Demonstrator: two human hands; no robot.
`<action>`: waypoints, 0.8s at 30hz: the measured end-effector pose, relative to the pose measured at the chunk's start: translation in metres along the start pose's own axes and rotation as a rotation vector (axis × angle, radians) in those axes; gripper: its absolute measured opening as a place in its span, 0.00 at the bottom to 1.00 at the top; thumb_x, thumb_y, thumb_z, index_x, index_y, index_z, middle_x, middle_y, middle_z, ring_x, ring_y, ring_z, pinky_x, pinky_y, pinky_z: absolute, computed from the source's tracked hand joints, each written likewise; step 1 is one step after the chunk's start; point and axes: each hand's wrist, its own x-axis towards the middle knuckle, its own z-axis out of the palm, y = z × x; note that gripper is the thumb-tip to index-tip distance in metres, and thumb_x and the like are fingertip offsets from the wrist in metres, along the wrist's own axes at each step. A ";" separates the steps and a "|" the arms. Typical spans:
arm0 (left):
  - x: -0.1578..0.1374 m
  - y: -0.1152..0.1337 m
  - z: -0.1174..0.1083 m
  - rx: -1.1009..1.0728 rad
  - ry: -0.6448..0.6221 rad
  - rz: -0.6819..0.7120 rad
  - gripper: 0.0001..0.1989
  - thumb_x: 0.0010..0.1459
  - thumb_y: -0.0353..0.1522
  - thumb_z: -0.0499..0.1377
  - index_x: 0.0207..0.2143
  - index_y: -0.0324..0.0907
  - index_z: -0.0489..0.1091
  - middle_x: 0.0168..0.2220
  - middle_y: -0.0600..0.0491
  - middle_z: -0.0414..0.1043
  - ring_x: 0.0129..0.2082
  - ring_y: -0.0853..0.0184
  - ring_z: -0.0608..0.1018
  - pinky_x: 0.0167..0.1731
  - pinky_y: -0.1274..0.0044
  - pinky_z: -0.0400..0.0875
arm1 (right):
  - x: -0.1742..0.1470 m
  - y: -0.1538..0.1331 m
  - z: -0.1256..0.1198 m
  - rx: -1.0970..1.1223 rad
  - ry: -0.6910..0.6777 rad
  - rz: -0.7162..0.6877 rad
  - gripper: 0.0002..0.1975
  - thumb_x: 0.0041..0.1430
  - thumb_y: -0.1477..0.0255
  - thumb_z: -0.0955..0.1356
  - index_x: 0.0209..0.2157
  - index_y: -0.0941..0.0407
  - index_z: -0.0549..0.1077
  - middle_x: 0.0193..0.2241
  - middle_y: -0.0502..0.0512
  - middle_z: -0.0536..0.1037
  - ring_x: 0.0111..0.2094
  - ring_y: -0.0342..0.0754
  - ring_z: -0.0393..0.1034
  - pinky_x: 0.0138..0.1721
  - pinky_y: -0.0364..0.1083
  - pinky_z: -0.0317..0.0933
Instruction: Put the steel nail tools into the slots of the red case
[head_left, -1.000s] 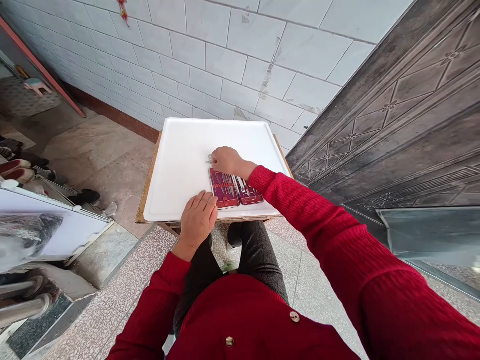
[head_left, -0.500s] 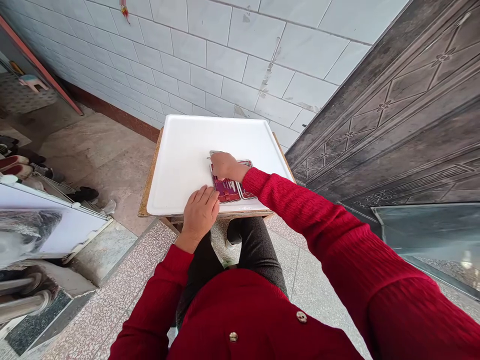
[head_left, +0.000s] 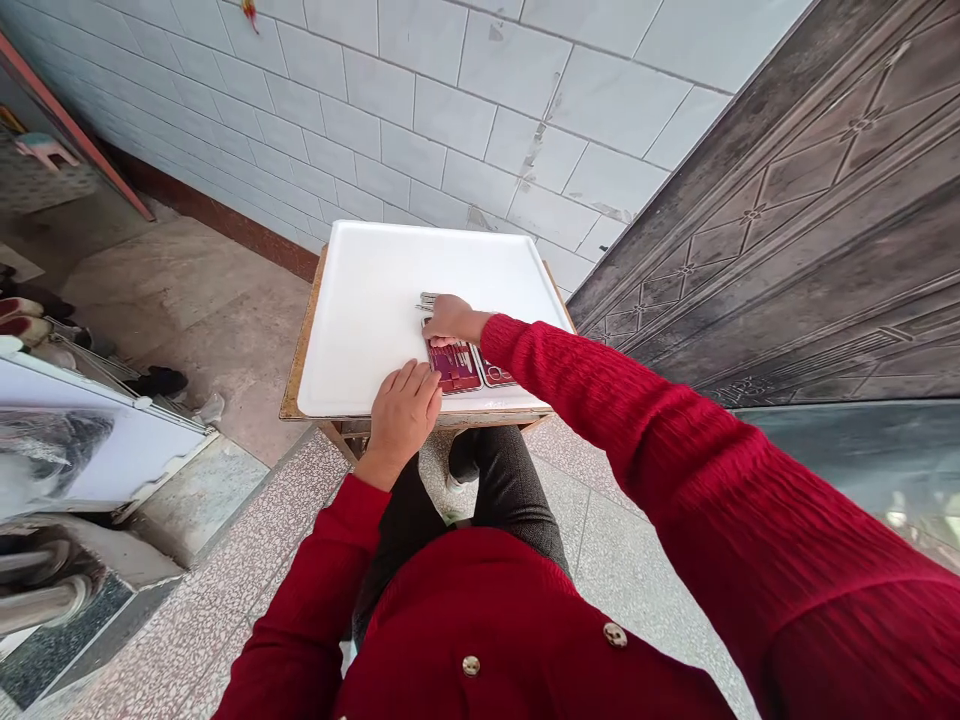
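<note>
An open manicure set case (head_left: 459,380) with a dark red lining lies near the front of the white tray (head_left: 360,300). Slim metal tools sit in its left half, and scissor-like loops show in the right half, partly under my sleeve. My right hand (head_left: 450,320) reaches over the far part of the case with its fingers bent together; whatever they pinch is hidden. Just beyond that hand, a few small metal tools (head_left: 427,299) rest on the tray. My left hand (head_left: 405,405) lies flat at the tray's front edge, fingers stretched out, its fingertips beside the case's left edge.
The tray lies on a small wooden table (head_left: 294,385) in front of my legs. A tiled wall (head_left: 442,110) stands behind it and a dark patterned metal door (head_left: 787,220) to the right. At the left is a white shoe rack (head_left: 67,430) with shoes.
My right hand has shifted slightly on the far part of the case, uncovering more of the metal tools beyond it. My left hand stays at the tray's edge. The view has tilted a little.
</note>
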 end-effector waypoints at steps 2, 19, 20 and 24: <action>0.000 0.000 0.000 -0.011 -0.004 0.000 0.17 0.72 0.31 0.51 0.55 0.40 0.76 0.57 0.42 0.79 0.62 0.52 0.77 0.60 0.59 0.71 | -0.002 0.002 0.000 0.129 -0.069 0.064 0.08 0.59 0.74 0.69 0.31 0.58 0.81 0.28 0.56 0.84 0.28 0.49 0.79 0.34 0.48 0.76; -0.001 0.000 0.000 -0.022 0.006 -0.020 0.17 0.71 0.30 0.52 0.55 0.43 0.76 0.57 0.43 0.79 0.62 0.52 0.77 0.60 0.58 0.70 | 0.007 -0.001 -0.039 -0.318 0.105 -0.268 0.15 0.64 0.77 0.66 0.48 0.60 0.81 0.48 0.64 0.84 0.47 0.57 0.78 0.44 0.49 0.68; -0.001 0.000 -0.001 -0.016 0.008 -0.017 0.16 0.71 0.30 0.52 0.55 0.42 0.76 0.57 0.43 0.79 0.62 0.52 0.77 0.60 0.58 0.70 | 0.007 -0.002 -0.037 -0.311 0.095 -0.252 0.15 0.64 0.77 0.66 0.49 0.60 0.81 0.49 0.64 0.83 0.47 0.57 0.78 0.44 0.48 0.68; -0.001 0.000 -0.001 -0.008 0.000 -0.006 0.16 0.72 0.31 0.52 0.55 0.41 0.76 0.57 0.43 0.79 0.62 0.52 0.77 0.60 0.59 0.71 | 0.000 -0.003 -0.032 -0.260 0.141 -0.184 0.16 0.67 0.75 0.66 0.50 0.62 0.81 0.48 0.68 0.83 0.49 0.59 0.78 0.45 0.49 0.68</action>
